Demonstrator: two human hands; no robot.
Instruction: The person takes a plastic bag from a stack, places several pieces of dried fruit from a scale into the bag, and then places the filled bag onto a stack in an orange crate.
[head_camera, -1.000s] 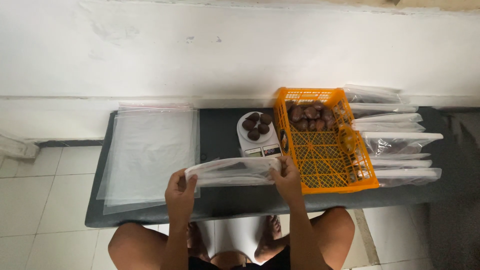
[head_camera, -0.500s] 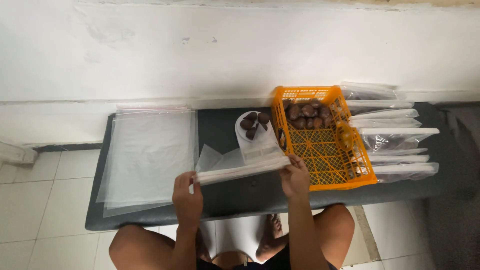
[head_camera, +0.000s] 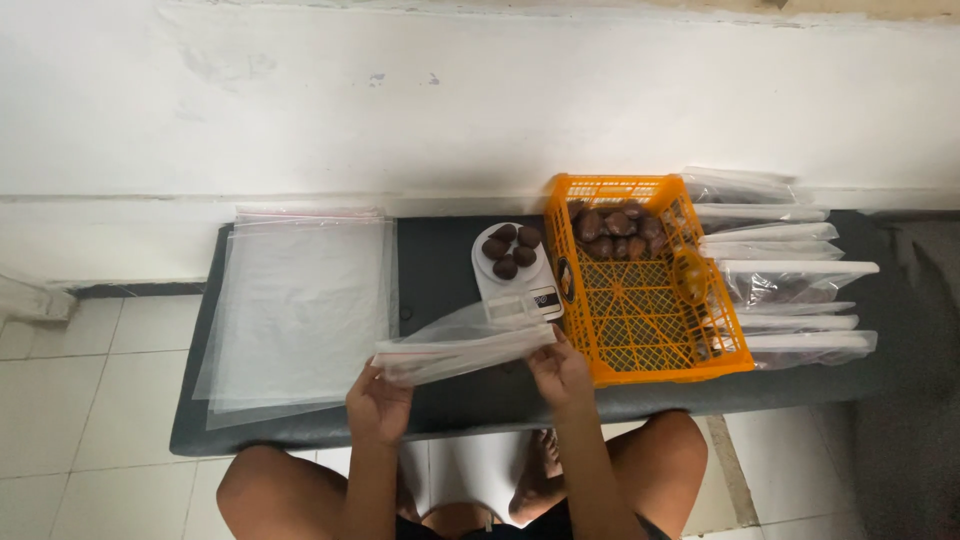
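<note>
Clear plastic bag (head_camera: 465, 350) stretched between both hands, left hand (head_camera: 378, 405) gripping one end, right hand (head_camera: 560, 368) pinching the other

A clear plastic bag (head_camera: 465, 350) held tilted, nearly flat, above the dark bench (head_camera: 440, 420).

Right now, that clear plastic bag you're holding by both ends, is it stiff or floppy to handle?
Probably floppy: the clear plastic bag sags and bows between the left hand and right hand. It is likely very light, being thin and see-through like the stack of bags lying flat on the bench. Its glossy film may also slip between fingers.
</note>
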